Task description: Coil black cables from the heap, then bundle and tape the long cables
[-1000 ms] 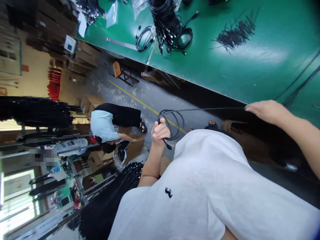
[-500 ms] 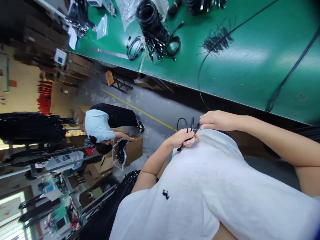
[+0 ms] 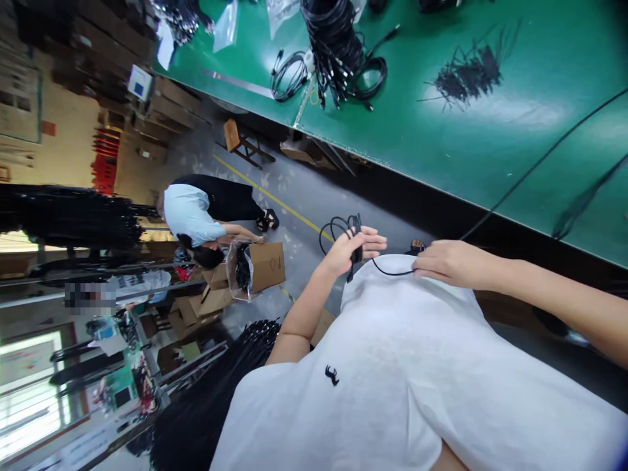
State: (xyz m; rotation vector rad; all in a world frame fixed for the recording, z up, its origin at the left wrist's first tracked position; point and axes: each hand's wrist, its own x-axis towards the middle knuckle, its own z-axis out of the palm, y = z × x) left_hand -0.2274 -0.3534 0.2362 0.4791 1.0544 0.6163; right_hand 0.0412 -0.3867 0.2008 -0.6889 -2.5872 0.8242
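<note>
Bearing cable [image 3: 357,253] coiled at left hand [image 3: 345,252], with fingers straightened; cannot tell if clamped. Pinching its run in right hand [image 3: 447,261], with fingertips together, closer to near edge of surface [image 3: 436,154]; thence slanting rightward across.

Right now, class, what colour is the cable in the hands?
Black: the cable shows best in the head view.

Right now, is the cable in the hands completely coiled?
Partly: the cable loops at the left hand, but stretches uncoiled beyond the right hand.
</note>
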